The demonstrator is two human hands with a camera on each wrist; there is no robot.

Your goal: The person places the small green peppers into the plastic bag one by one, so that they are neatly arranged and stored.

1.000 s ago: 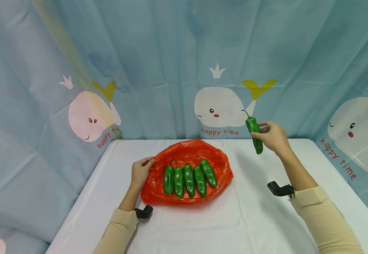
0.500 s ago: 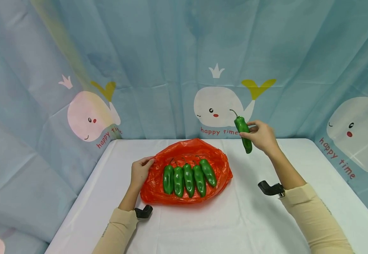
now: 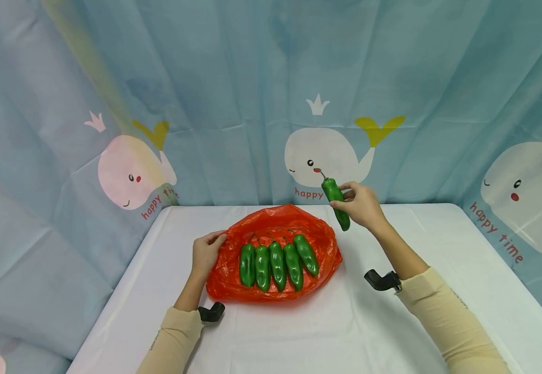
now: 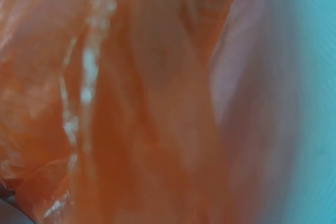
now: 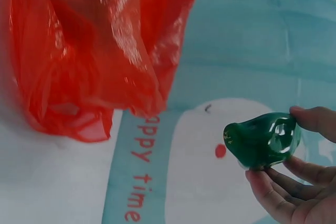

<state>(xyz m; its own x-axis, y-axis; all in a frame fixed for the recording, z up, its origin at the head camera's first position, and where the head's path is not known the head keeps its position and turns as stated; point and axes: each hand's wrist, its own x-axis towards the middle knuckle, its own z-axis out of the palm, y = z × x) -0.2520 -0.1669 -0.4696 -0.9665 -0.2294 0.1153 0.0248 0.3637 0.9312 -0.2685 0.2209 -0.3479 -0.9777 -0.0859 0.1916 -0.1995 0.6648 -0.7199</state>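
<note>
Pinched between the thumb and fingers of my right hand (image 3: pixel 363 206) is a green pepper (image 3: pixel 332 189), tilted with its thin stem up and to the left. It hangs in the air just beyond the right rim of a red plastic bag (image 3: pixel 271 297). My left hand (image 3: pixel 207 254) grips the bag's left rim between thumb and fingers. Several more green peppers (image 3: pixel 277 265) lie side by side inside the opened bag. In the right wrist view the held pepper (image 5: pixel 265 140) appears end-on, apart from the bag (image 5: pixel 94 77). Blurred bag plastic (image 4: pixel 131 103) fills most of the left wrist view.
A white cloth covers the table (image 3: pixel 299 337) under the bag. Behind it hangs a light blue curtain (image 3: pixel 224 104) printed with whales, close to the table's back edge. Black wrist cameras (image 3: pixel 382 280) stick out from both sleeves.
My right hand has carried the pepper leftward toward the bag, ending slightly lower. The left hand, the bag and the peppers inside it stay in place.
</note>
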